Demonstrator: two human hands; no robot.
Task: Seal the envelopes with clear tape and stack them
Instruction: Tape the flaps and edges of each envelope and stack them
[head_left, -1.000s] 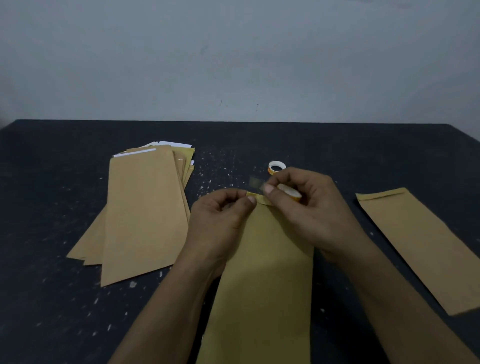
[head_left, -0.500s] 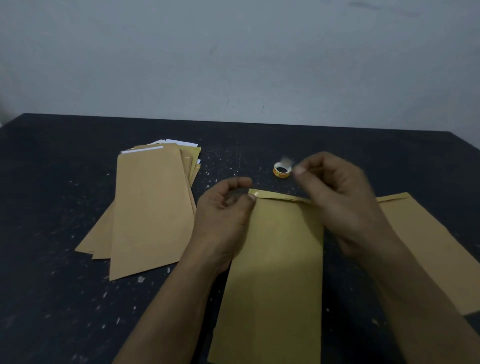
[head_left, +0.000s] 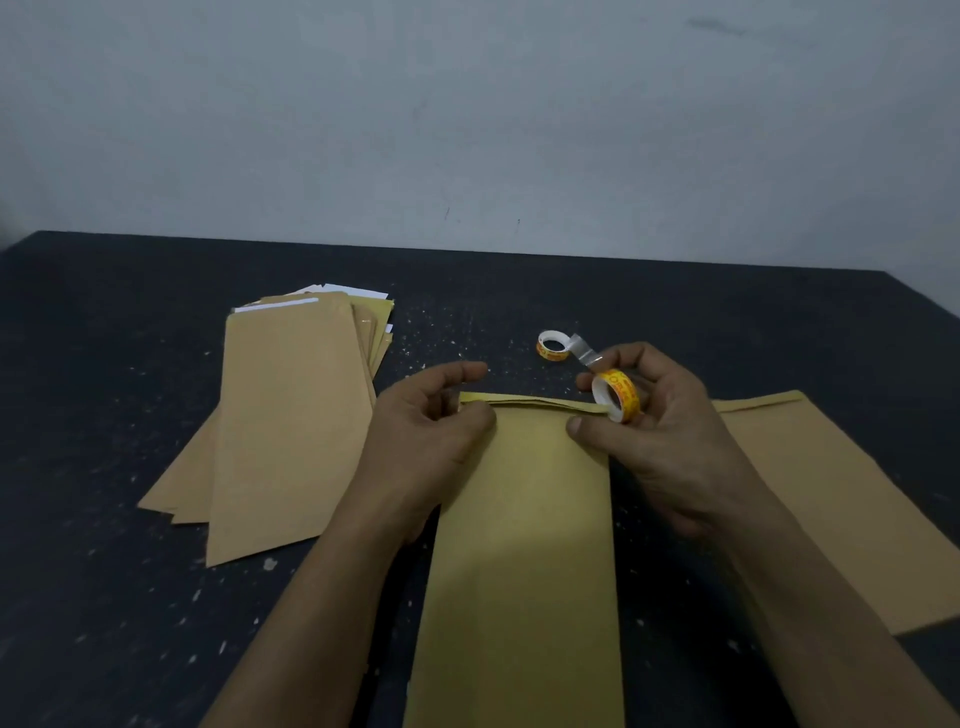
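Right grip (head_left: 670, 431) holds one tape roll (head_left: 615, 396); second roll (head_left: 553, 346) lies on table (head_left: 727, 322).

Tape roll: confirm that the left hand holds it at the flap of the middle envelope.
Wrong hand. In the head view the right hand holds the tape roll at the flap of the middle envelope; the left hand only touches the flap's other corner.

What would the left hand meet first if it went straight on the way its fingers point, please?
Likely the tape roll held by the right hand, across the envelope's flap; depth is unclear.
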